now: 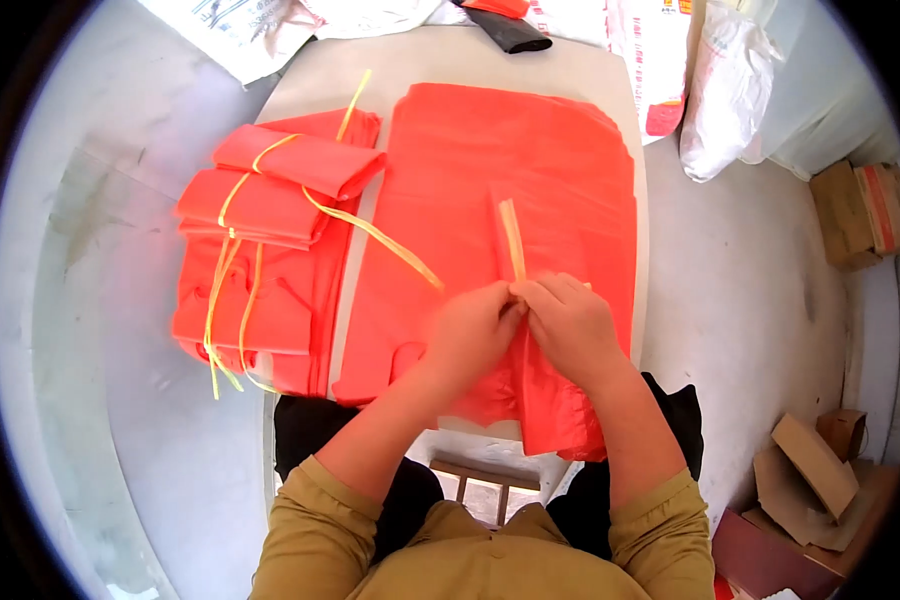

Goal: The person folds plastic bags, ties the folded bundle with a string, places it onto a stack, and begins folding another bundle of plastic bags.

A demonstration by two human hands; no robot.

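Observation:
A stack of flat red plastic bags (450, 150) lies in front of me. On its right part rests a folded bundle of red plastic bags (555, 405) with a yellow tie strip (512, 235) sticking up from it. My left hand (478, 325) and my right hand (573, 325) meet over this bundle, fingers pinched together where the strip runs down into them. How the strip passes between the fingertips is hidden. Another yellow strip (390, 248) stretches from the left-hand pile to beside my left hand.
Folded red bag bundles (255, 210) tied with yellow strips are piled at the table's left edge. White printed sacks (660, 70) and a black-and-red item (510, 30) lie at the back. Cardboard boxes (860, 215) stand on the floor at right, with opened cartons (805, 480) nearer.

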